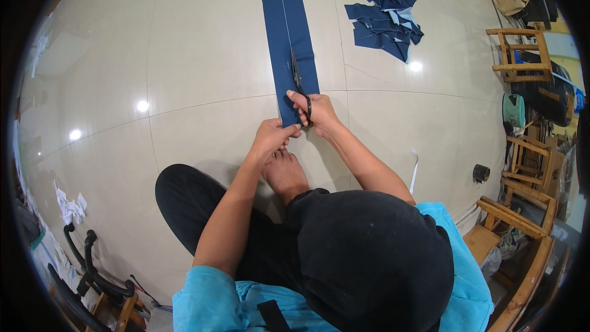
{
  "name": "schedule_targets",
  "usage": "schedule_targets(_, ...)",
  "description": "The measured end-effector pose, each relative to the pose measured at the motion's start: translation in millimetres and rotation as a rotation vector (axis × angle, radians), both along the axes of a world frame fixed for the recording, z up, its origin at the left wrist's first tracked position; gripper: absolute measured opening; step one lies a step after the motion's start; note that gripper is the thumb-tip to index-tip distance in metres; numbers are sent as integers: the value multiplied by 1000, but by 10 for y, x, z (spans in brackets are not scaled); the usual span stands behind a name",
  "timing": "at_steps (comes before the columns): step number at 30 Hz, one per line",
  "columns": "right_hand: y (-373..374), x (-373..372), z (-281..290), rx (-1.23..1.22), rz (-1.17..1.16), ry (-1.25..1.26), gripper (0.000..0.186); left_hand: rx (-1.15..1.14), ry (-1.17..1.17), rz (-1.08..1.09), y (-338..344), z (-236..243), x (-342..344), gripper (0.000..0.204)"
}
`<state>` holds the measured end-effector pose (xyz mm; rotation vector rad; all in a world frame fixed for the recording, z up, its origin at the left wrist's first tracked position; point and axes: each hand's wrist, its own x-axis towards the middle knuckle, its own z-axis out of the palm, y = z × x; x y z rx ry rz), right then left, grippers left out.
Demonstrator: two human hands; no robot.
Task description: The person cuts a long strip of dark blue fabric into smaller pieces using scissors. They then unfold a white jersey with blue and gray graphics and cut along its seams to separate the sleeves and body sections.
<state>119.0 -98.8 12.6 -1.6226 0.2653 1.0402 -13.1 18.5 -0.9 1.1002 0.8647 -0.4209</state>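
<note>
Your left hand [268, 138] pinches the near end of the long blue cloth [283, 21], which lies on the shiny floor [209, 49]. Your right hand [319, 112] holds the scissors [297, 77] over the cloth. Blue scraps [382, 35] lie to the right.

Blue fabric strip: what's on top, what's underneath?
Over the blue fabric strip: scissors in the right hand; left hand pinches its near end. Tiled floor shows alongside; whatever lies directly underneath is covered.
</note>
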Motion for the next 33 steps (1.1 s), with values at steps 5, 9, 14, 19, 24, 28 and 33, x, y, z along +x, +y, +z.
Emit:
schedule_targets(5, 39, 14, 54, 2, -37, 22, 51, -10, 11, 4, 16, -43, -31, 18)
schedule_targets(9, 92, 106, 103, -7, -22, 14, 55, 16, 3, -25, -2, -37, -25, 21)
schedule_targets(14, 143, 163, 84, 6, -38, 5, 52, -4, -6, -13, -3, -59, -20, 21)
schedule_targets(19, 143, 158, 91, 16, -32, 10, 51, -6, -2, -4, 4, -52, -22, 20)
schedule_targets(24, 164, 166, 76, 13, -30, 0, 50, 8, 8, -16, 2, -47, -13, 20)
schedule_targets(28, 168, 168, 54, 16, -33, 3, 50, 11, 10, -20, -1, -35, -3, 21)
schedule_targets(33, 186, 154, 42, 28, -28, 1, 48, 14, -2, -19, 20, -61, -22, 22)
